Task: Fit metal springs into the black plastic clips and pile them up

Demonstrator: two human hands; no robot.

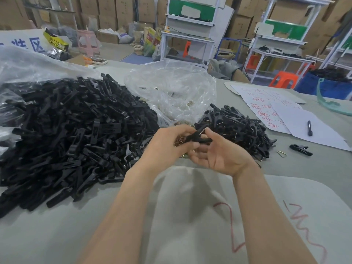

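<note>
Head view: left hand [167, 143], right hand [222, 157], grips clamped on one clip [198, 139]; one large pile [66, 130], one small pile [242, 130], grey tabletop [57, 235], cartons [106, 12] behind.

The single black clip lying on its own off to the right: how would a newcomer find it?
Look to the white paper sheets with red writing on the right of the grey table. Just past their near edge, below the black pen, the lone clip lies on bare tabletop. Unlike the small pile to its left, it sits alone, a loose spring beside it.
</note>
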